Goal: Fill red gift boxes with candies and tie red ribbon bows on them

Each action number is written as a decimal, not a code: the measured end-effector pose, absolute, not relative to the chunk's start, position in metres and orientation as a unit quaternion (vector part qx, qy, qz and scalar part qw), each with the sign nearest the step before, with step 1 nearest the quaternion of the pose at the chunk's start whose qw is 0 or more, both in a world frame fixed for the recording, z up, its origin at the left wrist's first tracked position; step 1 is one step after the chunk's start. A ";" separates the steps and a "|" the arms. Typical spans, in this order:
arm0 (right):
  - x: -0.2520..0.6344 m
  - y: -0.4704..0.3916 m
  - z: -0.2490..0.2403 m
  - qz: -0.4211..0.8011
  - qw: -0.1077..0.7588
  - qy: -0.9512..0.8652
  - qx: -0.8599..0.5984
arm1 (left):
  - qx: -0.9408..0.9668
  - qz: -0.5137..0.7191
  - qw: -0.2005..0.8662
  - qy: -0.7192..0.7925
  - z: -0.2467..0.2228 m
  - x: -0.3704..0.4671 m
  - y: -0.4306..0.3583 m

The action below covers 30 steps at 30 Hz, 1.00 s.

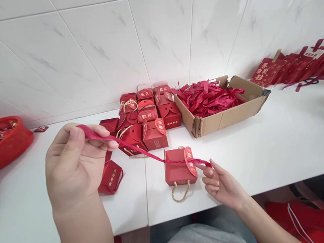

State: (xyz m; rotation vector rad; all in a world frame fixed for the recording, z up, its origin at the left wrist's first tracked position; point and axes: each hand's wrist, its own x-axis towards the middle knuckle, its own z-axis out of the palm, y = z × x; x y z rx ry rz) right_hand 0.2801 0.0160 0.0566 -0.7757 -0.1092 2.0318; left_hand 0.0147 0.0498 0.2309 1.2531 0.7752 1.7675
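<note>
A small red gift box with a gold rope handle lies near the table's front edge. Dark red ribbon runs through the top of the box. My left hand, raised to the left, pinches one end of the ribbon between thumb and fingers and pulls it out in a slanting line. At the box's right side, my right hand has the short other end between thumb and index finger, with its fingers curled.
Behind stand several red boxes and an open cardboard box of loose ribbons. Another red box lies partly behind my left hand. A red plastic basket is at left, and red bags lean on the tiled wall at right.
</note>
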 end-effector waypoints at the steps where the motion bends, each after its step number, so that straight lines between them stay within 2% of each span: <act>1: 0.281 0.020 0.059 0.815 0.485 -0.054 -0.313 | 0.495 0.704 0.406 0.307 0.230 0.013 0.050; 6: 0.299 0.042 0.083 0.651 0.637 -0.207 -0.357 | 0.481 0.709 0.409 0.314 0.223 0.003 0.052; 8: 0.308 0.050 0.098 0.571 0.665 -0.300 -0.378 | 0.483 0.702 0.418 0.316 0.220 0.001 0.054; 14: 0.315 0.063 0.139 0.461 0.649 -0.468 -0.383 | 0.461 0.686 0.435 0.357 0.211 0.004 0.056; 25: 0.303 0.069 0.177 0.310 0.622 -0.610 -0.380 | 0.500 0.654 0.439 0.359 0.221 0.020 0.056; 30: 0.289 0.081 0.194 0.396 0.592 -0.608 -0.352 | 0.572 0.604 0.430 0.350 0.229 0.038 0.061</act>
